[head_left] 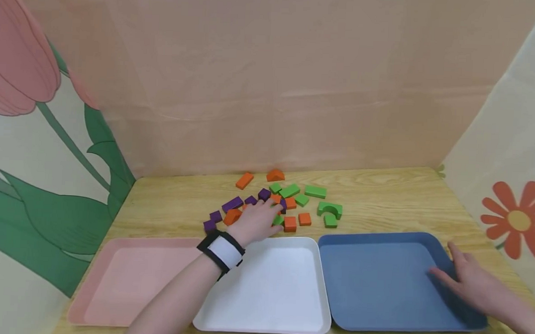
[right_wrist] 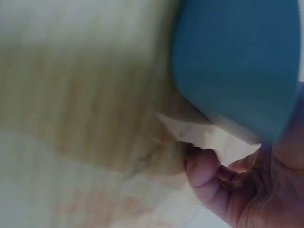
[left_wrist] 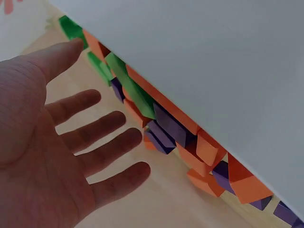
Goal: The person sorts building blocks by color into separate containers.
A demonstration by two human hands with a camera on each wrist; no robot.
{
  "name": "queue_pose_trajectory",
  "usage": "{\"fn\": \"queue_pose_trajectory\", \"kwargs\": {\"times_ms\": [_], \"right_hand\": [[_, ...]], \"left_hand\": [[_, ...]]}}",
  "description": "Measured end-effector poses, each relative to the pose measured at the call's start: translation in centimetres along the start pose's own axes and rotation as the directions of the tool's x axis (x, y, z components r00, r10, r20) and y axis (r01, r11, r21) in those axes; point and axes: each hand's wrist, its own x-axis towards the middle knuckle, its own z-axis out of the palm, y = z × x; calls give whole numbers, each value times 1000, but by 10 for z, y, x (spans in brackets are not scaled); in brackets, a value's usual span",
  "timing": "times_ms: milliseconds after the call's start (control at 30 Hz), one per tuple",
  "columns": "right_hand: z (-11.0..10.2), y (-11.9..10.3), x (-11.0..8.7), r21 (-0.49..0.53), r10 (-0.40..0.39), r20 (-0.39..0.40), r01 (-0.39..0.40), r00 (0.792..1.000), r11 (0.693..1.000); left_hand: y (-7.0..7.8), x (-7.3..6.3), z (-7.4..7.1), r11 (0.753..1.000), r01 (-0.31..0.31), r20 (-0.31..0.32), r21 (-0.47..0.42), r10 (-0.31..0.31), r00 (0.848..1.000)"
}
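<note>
My left hand [head_left: 257, 220], with a strapped wrist, reaches over the pile of blocks behind the white tray [head_left: 271, 287]. Its fingers are spread and fairly straight in the left wrist view, holding nothing. Around it lie orange blocks such as an orange cube [head_left: 290, 224], purple blocks such as a purple bar [head_left: 232, 204], and green blocks such as a green arch [head_left: 330, 208]. Part of the pile is hidden under the hand. At the right rim of the blue tray [head_left: 379, 286] is my right hand [head_left: 473, 280], thumb and fingers apart, nothing held.
A pink tray [head_left: 128, 280] stands left of the white one, so three trays line the front of the wooden table [head_left: 391, 202]. An orange triangle block [head_left: 275, 175] lies near the back wall [head_left: 271, 87]. Printed cloth with flowers covers both sides.
</note>
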Motion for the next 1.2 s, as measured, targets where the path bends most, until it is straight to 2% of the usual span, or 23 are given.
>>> {"fn": "queue_pose_trajectory", "kwargs": {"times_ms": [267,533,633,733,800,867,967,1033,1200], "right_hand": [[14,-8,-1,-112,-16,-133,1,991,994],[14,-16,-4,-107,-25,-178,6,984,994],[15,-17,-3,-101,-29,-193,9,981,995],[16,-19,-2,-95,-29,-203,10,979,995],[17,-19,-2,-94,-31,-207,11,978,995],[17,-19,-2,-91,-24,-207,6,978,996],[17,-20,-2,-91,-19,-204,1,979,996],[16,-20,-2,-92,-18,-203,-1,979,996],[16,-20,-2,-91,-19,-210,-1,978,996]], "left_hand": [[5,15,8,991,27,70,134,-37,997],[5,25,20,960,20,29,281,-29,999],[3,25,23,963,24,10,270,-28,1000],[-1,23,19,986,47,-24,159,-44,999],[-4,21,14,998,56,-72,40,-53,996],[-7,19,9,991,57,-107,-117,-70,992],[-10,18,2,951,54,-162,-303,-108,981],[-11,17,-1,910,59,-176,-411,-143,974],[-5,16,-4,823,51,-187,-565,-188,964]]}}
